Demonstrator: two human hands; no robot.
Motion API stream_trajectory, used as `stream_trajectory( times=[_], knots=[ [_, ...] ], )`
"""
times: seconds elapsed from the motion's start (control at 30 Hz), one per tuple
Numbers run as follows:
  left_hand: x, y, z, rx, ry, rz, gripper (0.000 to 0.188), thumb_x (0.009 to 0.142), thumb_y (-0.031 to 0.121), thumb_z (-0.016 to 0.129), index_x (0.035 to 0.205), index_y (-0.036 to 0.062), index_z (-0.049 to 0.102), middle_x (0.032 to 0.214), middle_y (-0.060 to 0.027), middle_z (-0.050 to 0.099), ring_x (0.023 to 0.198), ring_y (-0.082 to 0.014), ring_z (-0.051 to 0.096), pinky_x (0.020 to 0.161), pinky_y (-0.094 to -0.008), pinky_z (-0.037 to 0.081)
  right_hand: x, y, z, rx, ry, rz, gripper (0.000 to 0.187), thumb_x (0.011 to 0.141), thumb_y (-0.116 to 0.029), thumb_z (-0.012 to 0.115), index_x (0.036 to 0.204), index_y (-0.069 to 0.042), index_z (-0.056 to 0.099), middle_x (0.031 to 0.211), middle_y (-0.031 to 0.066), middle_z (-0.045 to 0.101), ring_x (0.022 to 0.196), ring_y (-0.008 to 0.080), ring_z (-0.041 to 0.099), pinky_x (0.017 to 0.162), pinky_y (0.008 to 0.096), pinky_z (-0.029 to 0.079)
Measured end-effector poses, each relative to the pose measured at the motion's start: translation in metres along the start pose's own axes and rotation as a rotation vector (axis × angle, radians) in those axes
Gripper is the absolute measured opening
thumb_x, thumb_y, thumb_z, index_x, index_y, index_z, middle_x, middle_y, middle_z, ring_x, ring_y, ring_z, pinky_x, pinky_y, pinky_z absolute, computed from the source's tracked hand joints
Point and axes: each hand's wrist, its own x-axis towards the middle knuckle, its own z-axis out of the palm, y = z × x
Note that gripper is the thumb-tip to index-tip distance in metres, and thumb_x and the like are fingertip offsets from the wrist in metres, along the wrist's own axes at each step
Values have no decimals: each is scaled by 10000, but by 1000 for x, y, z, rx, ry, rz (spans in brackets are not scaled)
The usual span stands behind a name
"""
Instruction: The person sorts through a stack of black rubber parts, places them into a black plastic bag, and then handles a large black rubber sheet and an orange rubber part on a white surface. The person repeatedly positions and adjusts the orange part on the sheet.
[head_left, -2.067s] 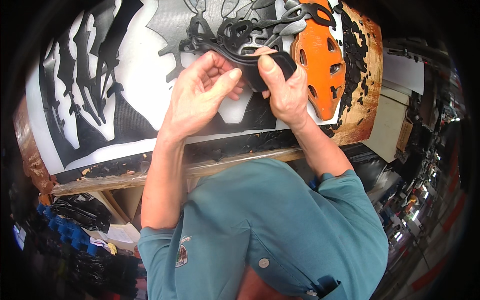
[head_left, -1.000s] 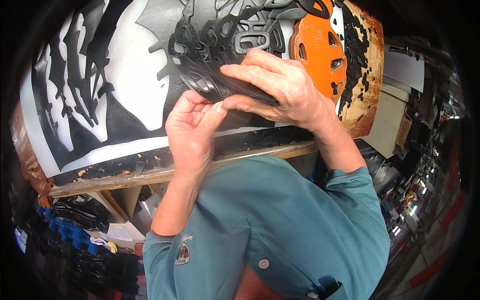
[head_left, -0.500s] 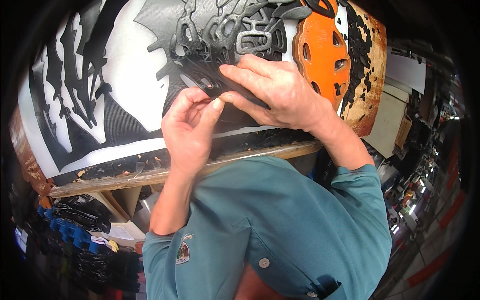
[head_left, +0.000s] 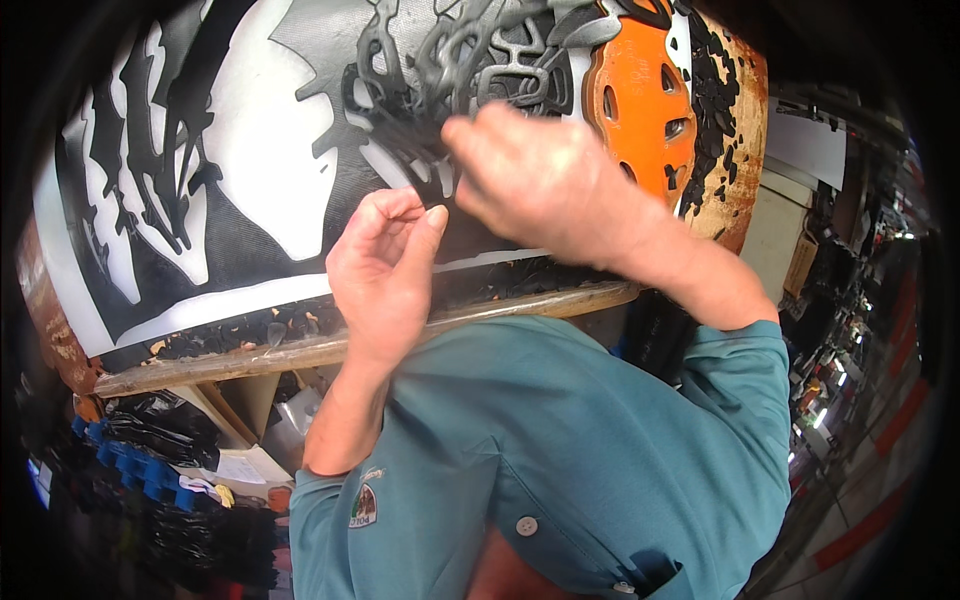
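Observation:
My left hand (head_left: 385, 270) is held near the board's front edge, thumb and fingertips pinched close together. Whatever lies between those tips is too small to make out. To its right, my right hand (head_left: 545, 185) is curled and smeared by motion. Its fingers close on the blurred black cut-out sheet (head_left: 425, 135), whose lower end hangs close to my left fingertips. Beyond both hands lies a tangled heap of black openwork cut-outs (head_left: 520, 80) with loops and slots. Dark ribbed sheet material (head_left: 265, 230) with large cut openings spreads to the left.
An orange slotted plate (head_left: 640, 110) lies right of the heap. Small black scraps (head_left: 715, 90) are scattered on the brown board beyond it. A white board (head_left: 270, 110) lies under the black sheet. A wooden ledge (head_left: 250, 365) runs along the near edge, with black scraps behind it.
My right hand has lifted slightly and come away from my left fingertips. The black cut-outs by it have shifted and blurred. My left hand has barely moved.

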Motion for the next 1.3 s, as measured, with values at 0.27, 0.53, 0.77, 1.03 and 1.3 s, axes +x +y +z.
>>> stream_trajectory(
  times=[0.27,0.53,0.77,1.03,1.3],
  knots=[
    [7,4,-5,-204,-16,-186,190,967,-31,709,1148,-12,654,1002,-19,675,894,-51,615,809,-190,496,16,34,-6,194,73,-188,417,787,-82,826,1164,-2,668,891,116,645,713,308,673,599,382,569],
    [2,-4,3,-305,2,-219,155,999,49,697,1139,20,638,864,29,651,769,-35,576,739,-190,465,3,33,-7,336,-65,-234,488,855,-106,825,1281,1,611,922,121,621,695,325,637,579,412,546],
    [3,-11,-3,-340,-34,-196,158,990,-28,668,1138,14,636,1169,-84,720,932,-55,604,865,-213,485,5,35,-14,328,-156,-221,525,814,-100,831,1274,18,606,945,124,631,787,315,677,635,393,583],
    [-3,-9,-1,0,8,-71,172,967,-45,699,1108,2,612,958,-12,642,817,-36,588,720,-182,474,-4,11,-1,114,-100,-130,511,766,-131,837,1196,29,612,944,110,587,779,277,689,622,377,578],
    [-2,-8,-6,-179,-4,-101,156,971,-38,691,1088,-1,596,904,-46,658,796,-92,640,733,-227,520,12,21,-7,57,-96,-169,338,780,-121,811,1018,5,606,875,129,587,706,320,684,585,403,567]
  ],
)
